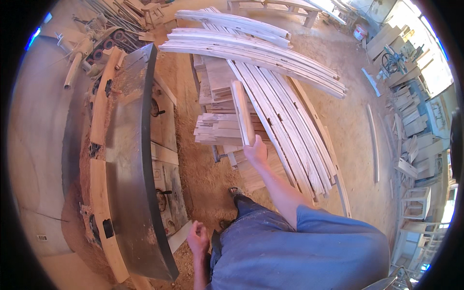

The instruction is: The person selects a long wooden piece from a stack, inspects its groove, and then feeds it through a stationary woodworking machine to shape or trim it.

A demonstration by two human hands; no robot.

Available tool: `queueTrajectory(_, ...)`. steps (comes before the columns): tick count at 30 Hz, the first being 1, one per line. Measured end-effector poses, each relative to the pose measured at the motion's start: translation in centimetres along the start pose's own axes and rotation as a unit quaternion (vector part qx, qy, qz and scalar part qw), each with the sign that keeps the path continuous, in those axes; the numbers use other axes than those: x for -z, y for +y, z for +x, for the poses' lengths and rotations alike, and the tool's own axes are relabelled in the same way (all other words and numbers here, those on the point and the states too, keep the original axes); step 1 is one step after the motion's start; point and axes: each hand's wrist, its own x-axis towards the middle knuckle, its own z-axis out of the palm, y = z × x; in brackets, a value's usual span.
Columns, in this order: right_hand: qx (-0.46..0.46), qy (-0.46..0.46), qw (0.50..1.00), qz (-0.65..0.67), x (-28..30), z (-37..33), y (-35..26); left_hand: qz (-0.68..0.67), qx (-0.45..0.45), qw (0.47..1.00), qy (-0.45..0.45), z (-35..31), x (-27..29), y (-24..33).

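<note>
My right hand is closed around the near end of a short wooden board, which points away from me. Behind and beside that board lies a stack of short wood pieces. Long pale wooden strips run lengthwise just right of it, with more long strips laid across their far end. Down by my left side hangs my left hand, its fingers loosely bent and apart, with nothing visible in it. It is nearest to the dark-edged metal machine table, without touching it.
Wooden fences and heaped sawdust line the machine's far left side. Handwheels stick out of its front. Another machine stands at the back left. Wood offcuts lean along the right wall, near a white bucket.
</note>
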Motion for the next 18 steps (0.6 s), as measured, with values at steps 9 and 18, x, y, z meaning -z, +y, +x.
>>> queueTrajectory(9, -0.034, -0.413, 0.836, 0.360, 2.7, -9.2, -3.1, -0.495, 0.086, 0.852, -0.146, 14.6, -3.2, 16.3)
queueTrajectory(18, -0.034, -0.511, 0.811, 0.283, -2.5, -10.8, -6.3, -0.745, 0.066, 0.647, -0.144, 18.5, 2.5, 17.3)
